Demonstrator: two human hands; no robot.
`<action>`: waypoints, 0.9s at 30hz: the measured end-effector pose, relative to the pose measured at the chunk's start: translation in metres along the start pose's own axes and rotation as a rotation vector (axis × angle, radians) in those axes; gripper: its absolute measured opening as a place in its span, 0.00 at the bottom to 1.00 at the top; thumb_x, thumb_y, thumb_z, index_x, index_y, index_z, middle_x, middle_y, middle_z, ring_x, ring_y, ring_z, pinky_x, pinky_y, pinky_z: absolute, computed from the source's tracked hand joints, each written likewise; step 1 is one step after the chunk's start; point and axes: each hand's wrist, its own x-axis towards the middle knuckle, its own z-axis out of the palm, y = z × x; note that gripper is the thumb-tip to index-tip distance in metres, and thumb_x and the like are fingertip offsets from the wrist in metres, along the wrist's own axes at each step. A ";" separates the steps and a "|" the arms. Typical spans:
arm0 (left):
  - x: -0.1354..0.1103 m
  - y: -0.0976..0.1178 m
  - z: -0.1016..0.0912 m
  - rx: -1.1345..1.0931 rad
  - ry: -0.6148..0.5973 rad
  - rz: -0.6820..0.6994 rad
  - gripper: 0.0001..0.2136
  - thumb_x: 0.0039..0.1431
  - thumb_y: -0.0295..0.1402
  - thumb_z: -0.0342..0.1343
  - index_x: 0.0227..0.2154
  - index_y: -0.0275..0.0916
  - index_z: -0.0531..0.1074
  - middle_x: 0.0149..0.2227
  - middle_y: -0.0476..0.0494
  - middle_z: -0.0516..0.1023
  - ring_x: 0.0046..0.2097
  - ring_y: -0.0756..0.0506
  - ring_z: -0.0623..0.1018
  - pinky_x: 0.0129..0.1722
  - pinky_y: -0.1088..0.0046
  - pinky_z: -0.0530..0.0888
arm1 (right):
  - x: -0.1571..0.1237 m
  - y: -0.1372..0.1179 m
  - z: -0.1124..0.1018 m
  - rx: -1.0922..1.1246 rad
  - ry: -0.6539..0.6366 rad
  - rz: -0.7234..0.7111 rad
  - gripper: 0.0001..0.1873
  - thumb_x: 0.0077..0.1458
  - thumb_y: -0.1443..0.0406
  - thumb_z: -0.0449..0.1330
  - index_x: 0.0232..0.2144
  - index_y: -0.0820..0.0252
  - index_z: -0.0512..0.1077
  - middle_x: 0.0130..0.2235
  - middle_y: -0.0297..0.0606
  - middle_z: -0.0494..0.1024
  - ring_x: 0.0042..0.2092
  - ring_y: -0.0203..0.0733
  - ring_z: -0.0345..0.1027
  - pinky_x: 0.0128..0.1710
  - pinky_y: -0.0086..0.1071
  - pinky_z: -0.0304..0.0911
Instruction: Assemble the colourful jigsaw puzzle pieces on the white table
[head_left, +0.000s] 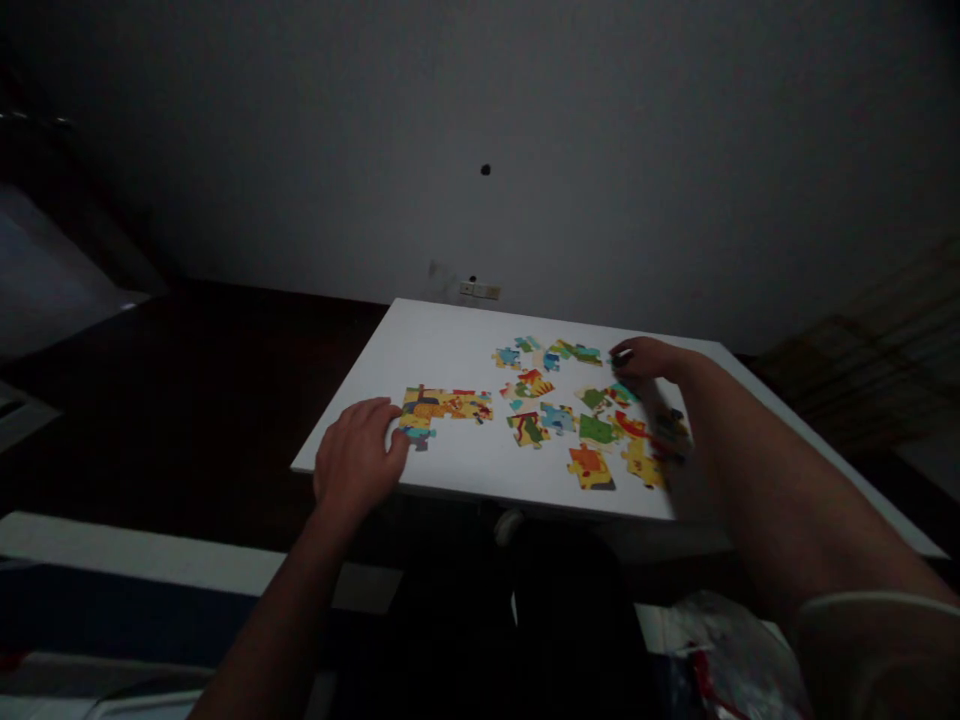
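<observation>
A white tabletop point(427, 345) fills the middle of the view, with a joined section of colourful jigsaw puzzle pieces point(444, 405) on its left part. My left hand point(357, 458) rests at that section's lower left end, its fingertips against the pieces. Loose jigsaw pieces point(555, 415) in yellow, green, blue and red lie scattered to the right. My right hand point(646, 358) is over the far side of that scatter, its fingers curled and slightly blurred. My right forearm hides part of the pieces at the right.
A wall socket plate point(480, 291) sits on the wall behind the table. Dark flooring point(187, 400) spreads to the left. A dark chair back point(555, 620) stands below the near table edge, and a crumpled plastic bag point(727, 650) lies at the lower right.
</observation>
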 end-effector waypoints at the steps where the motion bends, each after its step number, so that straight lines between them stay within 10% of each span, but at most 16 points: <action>1: 0.001 -0.001 0.001 -0.002 -0.001 0.000 0.16 0.66 0.37 0.46 0.51 0.46 0.73 0.60 0.41 0.73 0.61 0.35 0.70 0.58 0.52 0.68 | 0.001 0.003 0.000 0.004 -0.056 0.006 0.18 0.44 0.77 0.70 0.41 0.67 0.82 0.36 0.48 0.83 0.29 0.34 0.69 0.35 0.32 0.62; 9: 0.002 0.001 -0.002 0.002 -0.014 -0.004 0.18 0.66 0.38 0.44 0.52 0.45 0.73 0.60 0.40 0.73 0.61 0.34 0.70 0.58 0.51 0.68 | -0.005 0.012 -0.009 -0.029 -0.132 0.054 0.34 0.51 0.71 0.68 0.61 0.73 0.69 0.55 0.62 0.74 0.38 0.38 0.71 0.39 0.32 0.60; 17: 0.002 0.003 -0.004 -0.017 -0.017 -0.011 0.19 0.64 0.39 0.45 0.52 0.46 0.74 0.60 0.41 0.73 0.62 0.33 0.70 0.58 0.50 0.68 | -0.006 0.015 -0.011 -0.054 -0.209 0.138 0.11 0.51 0.71 0.68 0.39 0.69 0.81 0.39 0.49 0.81 0.35 0.39 0.68 0.41 0.36 0.60; 27: 0.004 0.001 0.000 0.056 -0.027 -0.017 0.17 0.64 0.36 0.47 0.52 0.43 0.74 0.60 0.41 0.73 0.61 0.36 0.71 0.58 0.53 0.70 | -0.006 0.019 -0.008 0.116 -0.180 0.146 0.13 0.44 0.75 0.70 0.35 0.63 0.77 0.35 0.47 0.80 0.31 0.37 0.66 0.34 0.33 0.59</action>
